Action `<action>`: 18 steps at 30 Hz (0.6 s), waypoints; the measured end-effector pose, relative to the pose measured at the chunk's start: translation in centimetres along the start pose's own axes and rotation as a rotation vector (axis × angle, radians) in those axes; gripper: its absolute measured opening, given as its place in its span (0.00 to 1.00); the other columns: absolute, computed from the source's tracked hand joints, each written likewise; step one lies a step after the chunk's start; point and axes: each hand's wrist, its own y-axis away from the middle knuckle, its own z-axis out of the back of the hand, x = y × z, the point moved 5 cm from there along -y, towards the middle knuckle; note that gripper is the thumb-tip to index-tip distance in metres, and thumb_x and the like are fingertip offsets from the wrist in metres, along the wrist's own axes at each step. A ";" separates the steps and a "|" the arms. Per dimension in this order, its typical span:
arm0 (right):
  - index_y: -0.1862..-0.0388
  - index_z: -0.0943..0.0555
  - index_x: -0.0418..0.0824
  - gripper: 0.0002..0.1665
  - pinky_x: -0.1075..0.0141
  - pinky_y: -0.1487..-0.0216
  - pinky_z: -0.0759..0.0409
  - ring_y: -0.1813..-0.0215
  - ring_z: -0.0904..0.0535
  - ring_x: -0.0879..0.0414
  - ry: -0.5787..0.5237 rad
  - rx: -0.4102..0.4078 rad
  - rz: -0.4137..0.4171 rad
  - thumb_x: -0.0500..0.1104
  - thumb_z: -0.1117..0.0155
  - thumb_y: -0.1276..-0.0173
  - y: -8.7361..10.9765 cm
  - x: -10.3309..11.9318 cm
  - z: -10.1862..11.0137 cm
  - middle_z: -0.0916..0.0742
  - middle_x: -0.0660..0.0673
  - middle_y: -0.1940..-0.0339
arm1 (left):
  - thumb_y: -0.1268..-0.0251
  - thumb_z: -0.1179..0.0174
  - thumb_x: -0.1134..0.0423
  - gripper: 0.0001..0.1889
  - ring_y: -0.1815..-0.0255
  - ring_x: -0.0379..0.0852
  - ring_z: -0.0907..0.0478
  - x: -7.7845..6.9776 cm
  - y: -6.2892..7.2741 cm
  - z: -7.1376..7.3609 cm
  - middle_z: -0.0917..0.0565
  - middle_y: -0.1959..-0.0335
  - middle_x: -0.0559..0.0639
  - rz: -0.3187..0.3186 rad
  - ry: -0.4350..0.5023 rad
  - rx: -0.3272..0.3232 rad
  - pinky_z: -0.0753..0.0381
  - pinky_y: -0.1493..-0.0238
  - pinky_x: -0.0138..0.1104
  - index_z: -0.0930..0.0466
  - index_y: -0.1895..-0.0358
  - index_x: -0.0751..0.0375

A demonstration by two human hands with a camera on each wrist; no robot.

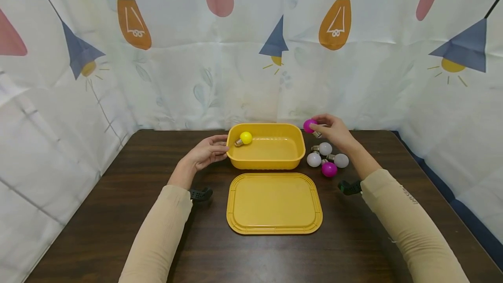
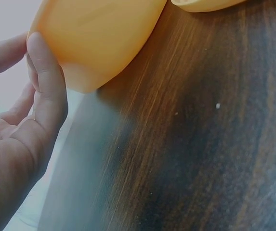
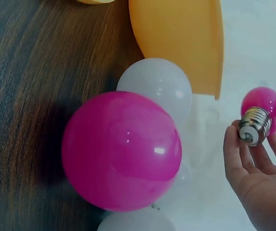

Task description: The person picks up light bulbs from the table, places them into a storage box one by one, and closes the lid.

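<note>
In the head view my right hand (image 1: 334, 133) pinches a magenta light bulb (image 1: 309, 126) beside the right rim of the yellow plastic bin (image 1: 267, 165). The right wrist view shows the held bulb's metal screw base (image 3: 255, 126) facing the camera, with the fingers around its pink globe. My left hand (image 1: 207, 152) touches the bin's left side from outside; in the left wrist view the thumb (image 2: 44, 62) lies against the outer wall. Inside the bin, at its left end, a yellow bulb (image 1: 246, 138) lies on its side.
Right of the bin lie another magenta bulb (image 1: 329, 169) and several white bulbs (image 1: 341, 160), close together. In front of the bin a flat yellow lid (image 1: 275, 204) rests on the dark wooden table (image 1: 204, 248). A printed cloth (image 1: 243, 77) hangs behind the table.
</note>
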 end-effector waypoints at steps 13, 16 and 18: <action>0.27 0.31 0.36 0.34 0.50 0.39 0.22 0.34 0.27 0.40 -0.008 0.019 -0.016 0.52 0.37 0.22 0.0 0.7 -1.1 0.25 0.34 0.30 | 0.24 0.43 0.73 0.33 0.56 0.47 0.15 0.0 0.3 0.0 0.30 0.34 0.72 0.002 -0.002 -0.002 0.14 0.53 0.33 0.44 0.21 0.65; 0.25 0.32 0.35 0.34 0.60 0.44 0.21 0.32 0.28 0.39 0.001 0.033 -0.024 0.51 0.39 0.21 0.1 1.1 -1.2 0.26 0.33 0.29 | 0.24 0.42 0.73 0.33 0.57 0.46 0.15 0.0 0.3 0.0 0.30 0.34 0.72 0.000 -0.002 0.000 0.14 0.53 0.33 0.44 0.21 0.64; 0.26 0.32 0.33 0.33 0.64 0.48 0.20 0.32 0.29 0.38 -0.001 0.040 -0.028 0.49 0.39 0.20 0.5 1.8 -1.3 0.26 0.32 0.29 | 0.24 0.42 0.73 0.33 0.57 0.46 0.15 -0.1 0.2 0.0 0.29 0.34 0.72 -0.003 -0.001 0.001 0.14 0.53 0.33 0.44 0.21 0.64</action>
